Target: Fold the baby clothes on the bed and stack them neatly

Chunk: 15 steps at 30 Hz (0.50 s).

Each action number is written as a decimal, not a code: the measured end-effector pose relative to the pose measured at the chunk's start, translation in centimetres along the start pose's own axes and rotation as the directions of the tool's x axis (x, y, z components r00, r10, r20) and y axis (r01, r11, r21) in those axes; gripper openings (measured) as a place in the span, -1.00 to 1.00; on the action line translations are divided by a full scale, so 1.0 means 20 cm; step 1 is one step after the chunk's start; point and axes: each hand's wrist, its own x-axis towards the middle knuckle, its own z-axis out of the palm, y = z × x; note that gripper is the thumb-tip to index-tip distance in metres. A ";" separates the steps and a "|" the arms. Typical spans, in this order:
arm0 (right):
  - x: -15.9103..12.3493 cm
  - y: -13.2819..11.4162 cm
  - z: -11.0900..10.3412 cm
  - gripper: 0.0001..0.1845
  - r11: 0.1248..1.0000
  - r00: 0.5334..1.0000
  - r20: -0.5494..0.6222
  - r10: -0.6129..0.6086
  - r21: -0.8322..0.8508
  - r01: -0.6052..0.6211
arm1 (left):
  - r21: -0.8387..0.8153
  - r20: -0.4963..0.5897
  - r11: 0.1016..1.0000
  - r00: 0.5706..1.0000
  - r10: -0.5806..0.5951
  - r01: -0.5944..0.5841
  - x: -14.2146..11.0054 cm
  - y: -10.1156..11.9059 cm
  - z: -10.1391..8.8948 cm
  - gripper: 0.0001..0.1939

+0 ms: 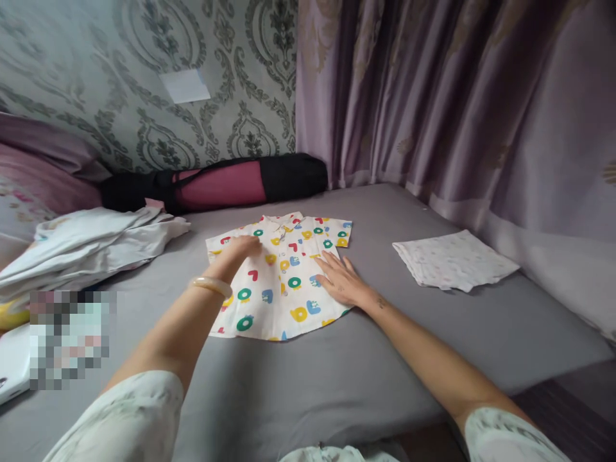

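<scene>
A white short-sleeved shirt (282, 282) with a collar and a colourful letter-like print lies spread out, front up, on the grey bed sheet. My left hand (246, 246) rests on its upper left part, near the sleeve. A pale bangle (210, 287) circles that wrist, and the fingers are blurred and mostly turned from view. Over on the shirt's right side, my right hand (341, 280) lies flat with its fingers stretched out. Its fingertips touch the cloth below the right sleeve.
A folded white patterned cloth (455, 260) lies at the right. White garments (96, 240) are heaped at the left, above a white object (17, 362) beside a blurred-out patch. A long black and dark red bag (219, 183) lies along the wall. Purple curtains (385, 96) hang at the right.
</scene>
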 end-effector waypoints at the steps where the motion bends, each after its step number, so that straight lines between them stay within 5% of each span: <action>1: 0.00 0.01 -0.01 -0.40 1.000 0.998 -0.059 0.030 0.007 -0.030 | 0.022 -0.021 0.999 0.999 -0.031 0.032 0.02 0.07 -0.03 -0.67; 4: 0.01 0.03 -0.04 -0.53 0.981 0.952 -0.240 0.192 0.006 -0.196 | 0.000 -0.117 0.998 0.991 0.058 -0.059 0.09 0.35 -0.07 -0.69; 8: 0.00 0.09 -0.08 -0.65 0.920 0.889 -0.281 0.361 -0.049 -0.389 | -0.248 -0.152 0.911 0.942 0.298 -0.328 0.19 0.73 -0.04 -0.77; 15: -0.02 0.07 -0.06 -0.62 0.915 0.891 -0.256 0.374 -0.053 -0.399 | -0.327 -0.116 0.902 0.959 0.257 -0.281 0.33 1.10 0.12 -0.78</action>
